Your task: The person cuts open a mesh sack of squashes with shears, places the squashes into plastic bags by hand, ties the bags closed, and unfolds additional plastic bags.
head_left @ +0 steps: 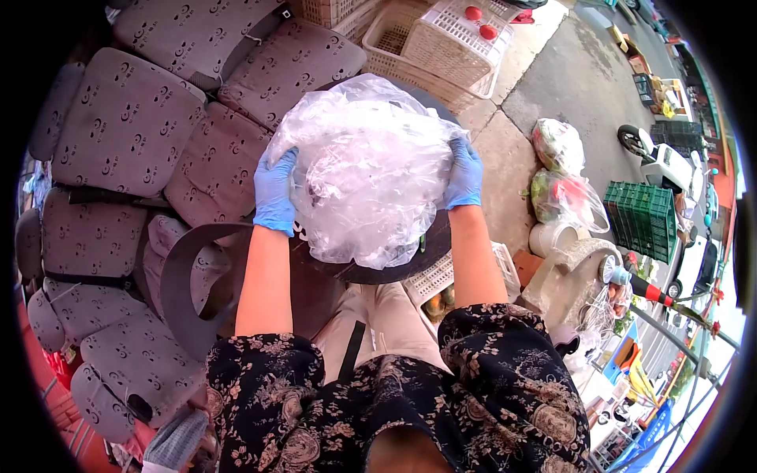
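A big bundle of clear plastic bags [371, 169], crumpled and whitish, is held in front of me between both hands. My left hand [275, 189], in a blue glove, grips its left side with the thumb on top. On the opposite side my right hand [464, 173], gloved the same way, is closed on the bundle's edge. Fingers of both hands are partly hidden beneath the plastic. Under the bundle is a dark round tabletop [378, 274], mostly covered; whether the bundle rests on it I cannot tell.
Grey patterned seats [126, 122] fill the left. White plastic crates [449, 47] stand beyond the table, with red tomatoes [488, 32] on one. To the right are filled plastic bags [558, 146], a green crate [640, 221] and a parked scooter [666, 165]. A dark curved armrest [177, 292] is near my left forearm.
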A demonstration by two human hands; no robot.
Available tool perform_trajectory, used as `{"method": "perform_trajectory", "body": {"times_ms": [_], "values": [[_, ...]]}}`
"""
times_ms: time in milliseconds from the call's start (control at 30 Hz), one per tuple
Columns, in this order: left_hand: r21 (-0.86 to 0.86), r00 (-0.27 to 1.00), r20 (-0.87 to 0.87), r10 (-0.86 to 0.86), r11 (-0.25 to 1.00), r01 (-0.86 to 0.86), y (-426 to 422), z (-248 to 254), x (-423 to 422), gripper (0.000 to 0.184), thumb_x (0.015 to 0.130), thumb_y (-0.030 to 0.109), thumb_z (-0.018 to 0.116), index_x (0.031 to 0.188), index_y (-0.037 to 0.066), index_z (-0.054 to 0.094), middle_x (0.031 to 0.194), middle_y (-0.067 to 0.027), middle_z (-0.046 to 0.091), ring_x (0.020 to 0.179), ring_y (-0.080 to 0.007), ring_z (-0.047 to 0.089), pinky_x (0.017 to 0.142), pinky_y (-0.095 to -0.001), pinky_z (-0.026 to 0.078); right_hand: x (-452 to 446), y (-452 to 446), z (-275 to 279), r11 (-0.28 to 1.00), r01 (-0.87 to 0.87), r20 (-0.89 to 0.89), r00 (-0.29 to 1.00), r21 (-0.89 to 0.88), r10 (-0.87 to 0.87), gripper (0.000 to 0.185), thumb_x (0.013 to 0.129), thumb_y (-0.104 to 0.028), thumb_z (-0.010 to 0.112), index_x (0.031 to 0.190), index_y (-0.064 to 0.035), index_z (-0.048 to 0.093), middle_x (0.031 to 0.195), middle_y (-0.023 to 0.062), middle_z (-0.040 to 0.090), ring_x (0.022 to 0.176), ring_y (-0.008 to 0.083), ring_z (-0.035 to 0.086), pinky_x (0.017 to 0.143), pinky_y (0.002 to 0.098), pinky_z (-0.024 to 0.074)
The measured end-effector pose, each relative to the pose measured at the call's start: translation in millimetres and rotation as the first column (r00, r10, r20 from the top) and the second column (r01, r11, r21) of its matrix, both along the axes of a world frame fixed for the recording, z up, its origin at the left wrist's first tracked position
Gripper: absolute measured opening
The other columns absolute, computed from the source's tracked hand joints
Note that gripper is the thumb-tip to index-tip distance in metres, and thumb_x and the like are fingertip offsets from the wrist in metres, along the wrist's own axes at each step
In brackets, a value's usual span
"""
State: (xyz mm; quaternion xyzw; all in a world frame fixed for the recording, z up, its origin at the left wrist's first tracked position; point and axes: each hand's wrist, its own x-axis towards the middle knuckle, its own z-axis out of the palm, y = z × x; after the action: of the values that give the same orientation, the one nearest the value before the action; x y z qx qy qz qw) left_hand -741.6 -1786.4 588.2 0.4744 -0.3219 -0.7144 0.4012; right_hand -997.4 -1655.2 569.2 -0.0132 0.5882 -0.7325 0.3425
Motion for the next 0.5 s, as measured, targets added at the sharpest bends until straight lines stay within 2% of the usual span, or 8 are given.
{"method": "perform_trajectory", "body": {"times_ms": [67, 133, 167, 233, 300, 400, 433, 500], "values": [[0.016, 0.999, -0.052, 0.005, 1.0, -0.004, -11.1, -9.5, 22.4, 0.032, 0.078, 0.01, 0.065, 0.106, 0.0, 0.055, 0.097, -0.0076, 0.059, 0.087, -0.0158, 0.056, 0.075, -0.0275, 0.048, -16.6, 5.8, -2.3, 0.993, -0.032, -0.101, 0.994, 0.11, 0.043, 0.018, 0.083, -0.018, 0.06, 0.088, -0.0006, 0.062, 0.082, 0.0032, 0.061, 0.067, 0.0103, 0.054, 0.062, 0.0228, 0.0449], [0.039, 0.998, -0.059, 0.027, 0.999, -0.025, -18.7, -10.5, 40.2, 0.03, 0.078, 0.012, 0.065, 0.104, 0.001, 0.056, 0.097, -0.0062, 0.06, 0.087, -0.0152, 0.056, 0.074, -0.0276, 0.048, -34.6, 9.0, -3.3, 0.993, -0.029, -0.04, 0.999, 0.112, 0.033, 0.018, 0.082, -0.016, 0.06, 0.089, 0.0007, 0.061, 0.082, 0.0046, 0.061, 0.069, 0.0115, 0.055, 0.062, 0.024, 0.0459], [0.056, 0.998, -0.045, 0.042, 0.998, -0.039, -22.1, -9.4, 46.3, 0.03, 0.078, 0.012, 0.066, 0.104, 0.001, 0.056, 0.097, -0.0055, 0.06, 0.087, -0.015, 0.056, 0.074, -0.0277, 0.048, -40.6, 8.4, -3.6, 0.999, 0.02, 0.011, 1.0, 0.033, -0.021, 0.019, 0.081, -0.014, 0.06, 0.091, 0.0019, 0.061, 0.083, 0.0065, 0.061, 0.07, 0.0132, 0.056, 0.063, 0.0251, 0.0469], [0.048, 1.0, 0.006, 0.031, 0.998, -0.031, -27.1, -9.8, 54.5, 0.033, 0.079, 0.019, 0.065, 0.106, 0.003, 0.056, 0.101, -0.0049, 0.059, 0.09, -0.0158, 0.056, 0.077, -0.0304, 0.047, -51.1, 12.7, -1.2, 0.996, -0.005, -0.03, 1.0, 0.085, 0.007, 0.019, 0.08, -0.012, 0.061, 0.092, 0.0023, 0.06, 0.085, 0.0072, 0.061, 0.071, 0.0138, 0.057, 0.064, 0.0252, 0.0472], [0.082, 0.997, -0.063, 0.052, 0.996, -0.047, -26.1, -3.0, 55.3, 0.035, 0.081, 0.024, 0.062, 0.108, 0.002, 0.055, 0.104, -0.0069, 0.058, 0.093, -0.0177, 0.056, 0.08, -0.0317, 0.046, -55.1, 17.2, 3.7, 0.99, -0.03, -0.086, 0.995, 0.14, 0.043, 0.022, 0.082, -0.014, 0.056, 0.095, 0.0025, 0.059, 0.088, 0.0097, 0.062, 0.074, 0.0182, 0.059, 0.067, 0.0289, 0.0489], [0.209, 0.959, -0.259, 0.111, 0.976, -0.056, -16.5, 21.2, 59.4, 0.043, 0.084, 0.034, 0.055, 0.111, 0.001, 0.052, 0.111, -0.0104, 0.055, 0.1, -0.023, 0.053, 0.086, -0.0361, 0.043, -63.2, 24.8, 21.1, 0.997, 0.029, 0.254, 0.967, -0.078, -0.008, 0.028, 0.086, -0.022, 0.05, 0.099, 0.0019, 0.057, 0.093, 0.0128, 0.062, 0.078, 0.024, 0.061, 0.072, 0.0351, 0.05], [0.261, 0.933, -0.335, 0.134, 0.964, -0.045, -12.6, 30.1, 61.5, 0.047, 0.085, 0.038, 0.052, 0.113, 0.0, 0.051, 0.114, -0.0116, 0.054, 0.102, -0.0252, 0.052, 0.088, -0.038, 0.042, -69.8, 32.3, 24.2, 0.991, -0.002, 0.295, 0.955, -0.135, 0.042, 0.035, 0.089, -0.027, 0.043, 0.106, 0.0014, 0.054, 0.102, 0.015, 0.06, 0.089, 0.0277, 0.059, 0.081, 0.0397, 0.0477], [0.341, 0.859, -0.493, 0.14, 0.939, 0.043, -9.1, 39.0, 58.9, 0.051, 0.085, 0.042, 0.05, 0.119, 0.003, 0.046, 0.12, -0.0141, 0.05, 0.11, -0.0295, 0.048, 0.093, -0.046, 0.039, -68.3, 44.9, 32.2, 0.979, -0.001, 0.301, 0.952, -0.204, 0.064, 0.036, 0.09, -0.026, 0.04, 0.11, 0.0013, 0.052, 0.108, 0.0147, 0.058, 0.094, 0.0276, 0.058, 0.085, 0.0401, 0.0455]]}}
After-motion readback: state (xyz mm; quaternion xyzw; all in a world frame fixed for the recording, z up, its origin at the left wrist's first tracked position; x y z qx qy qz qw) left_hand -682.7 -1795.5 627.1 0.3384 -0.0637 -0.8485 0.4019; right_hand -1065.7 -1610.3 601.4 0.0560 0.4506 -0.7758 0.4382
